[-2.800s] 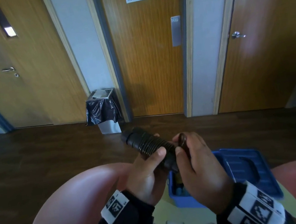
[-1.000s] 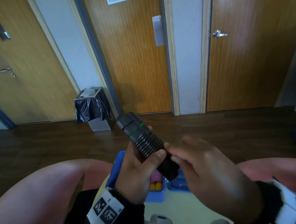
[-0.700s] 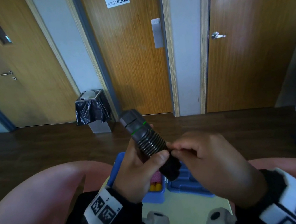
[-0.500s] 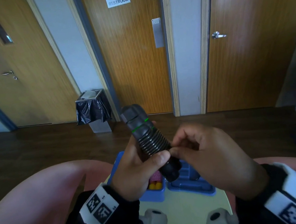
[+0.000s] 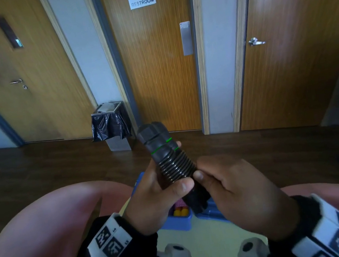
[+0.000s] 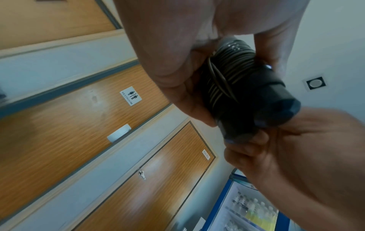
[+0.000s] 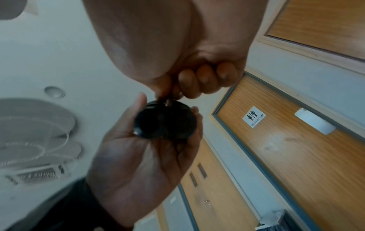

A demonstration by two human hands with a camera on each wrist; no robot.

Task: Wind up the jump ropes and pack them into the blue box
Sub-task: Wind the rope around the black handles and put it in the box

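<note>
A black jump rope bundle [image 5: 170, 160], two handles side by side with green rings and thin cord wound tightly round them, stands tilted in front of me. My left hand [image 5: 162, 191] grips the bundle [image 6: 242, 87] from the left, thumb across the coils. My right hand [image 5: 225, 183] pinches the cord at the lower end of the coils, its fingers curled [image 7: 199, 81]. In the right wrist view the handles' butt ends [image 7: 165, 120] lie in the left palm. The blue box [image 5: 177, 219] sits open below the hands, mostly hidden by them.
The box rests on a pale yellow surface [image 5: 212, 245] between my knees. Yellow and pink items [image 5: 179, 209] lie inside it. A bin with a black bag [image 5: 110, 124] stands by the restroom door [image 5: 154, 64]. Dark wood floor spreads around.
The view swung left since the oldest frame. The bundle has tipped more upright, and my right hand's fingers have closed in to pinch at the lower coils.
</note>
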